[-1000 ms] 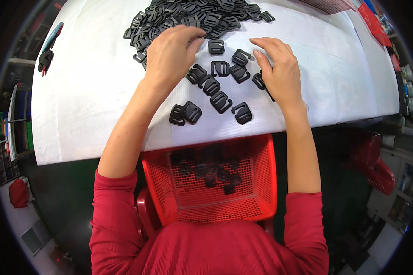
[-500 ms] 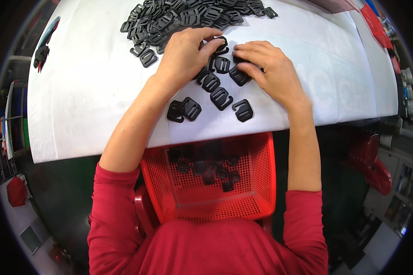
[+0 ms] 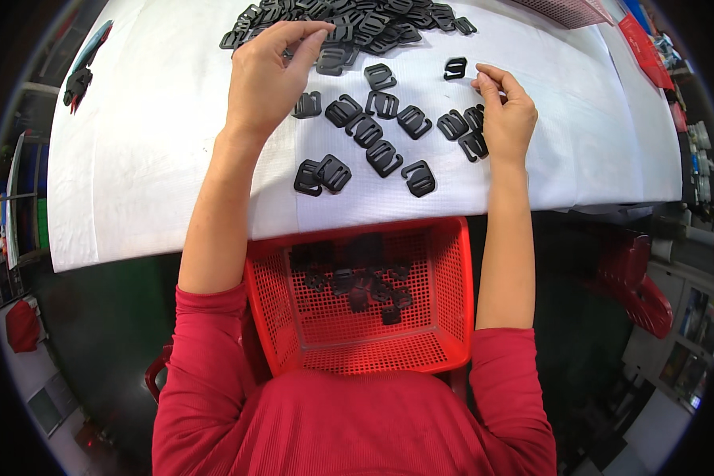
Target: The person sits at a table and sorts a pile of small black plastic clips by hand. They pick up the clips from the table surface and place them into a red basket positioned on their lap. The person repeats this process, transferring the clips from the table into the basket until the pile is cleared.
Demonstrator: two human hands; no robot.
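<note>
Loose black plastic hook buckles (image 3: 383,158) with slotted bars lie scattered across the white-covered table (image 3: 166,143). Just in front of the buckle pile (image 3: 373,28), my left hand (image 3: 263,79) hovers with thumb and forefinger stretched toward it; I see nothing held between them. My right hand (image 3: 506,115) is at the right of the scattered pieces, fingers bent and thumb slightly apart. Just off its fingertips is a single buckle (image 3: 455,68), apart from them. A small cluster of buckles (image 3: 454,124) lies beside that hand, partly hidden by it.
Below the table's front edge, a red perforated plastic basket (image 3: 365,361) holds several dark pieces (image 3: 358,297). A tool with dark handles (image 3: 78,83) lies at the far left of the table. A pink basket (image 3: 567,11) and a red packet (image 3: 644,49) are at the far right.
My hands have moved apart, the left one leftward toward the pile and the right one to the right. Buckles that were under them now lie spread out, with several farther right.
</note>
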